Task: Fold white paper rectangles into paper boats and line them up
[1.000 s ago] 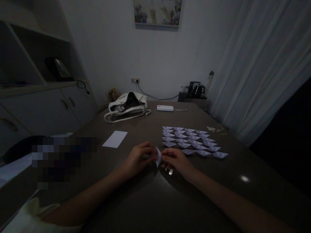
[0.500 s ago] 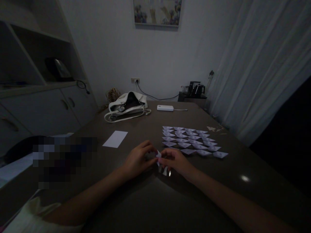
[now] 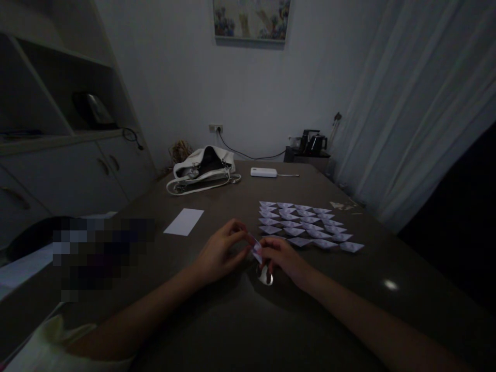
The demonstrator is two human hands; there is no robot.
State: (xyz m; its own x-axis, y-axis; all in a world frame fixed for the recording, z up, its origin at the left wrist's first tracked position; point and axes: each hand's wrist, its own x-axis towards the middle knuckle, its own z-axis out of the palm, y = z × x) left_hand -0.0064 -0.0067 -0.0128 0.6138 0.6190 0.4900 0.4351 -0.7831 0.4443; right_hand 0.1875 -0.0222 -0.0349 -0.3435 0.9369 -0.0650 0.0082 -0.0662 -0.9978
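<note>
Between my hands, low over the table, is a small folded white paper boat [image 3: 256, 250], tilted. My right hand [image 3: 285, 260] pinches it between thumb and fingers. The fingers of my left hand [image 3: 222, 250] curl at its upper left tip, with the thumb lower down by its side. Part of the boat is hidden by the right fingertips. To the right and behind my hands, several finished white paper boats [image 3: 310, 227] stand in rows. A flat white sheet of paper [image 3: 184, 221] lies to the left.
Farther back on the brown table [image 3: 232, 320] are an open white handbag [image 3: 205, 170] and a white power bank [image 3: 264, 172] with a short cable. Paper scraps [image 3: 343, 205] lie by the right edge. A bright light reflection shows just below my right fingers. The left side is partly pixelated.
The paper boat has turned in my fingers and now shows more of its side. My left thumb and index finger have drawn slightly apart. The other things have stayed in place.
</note>
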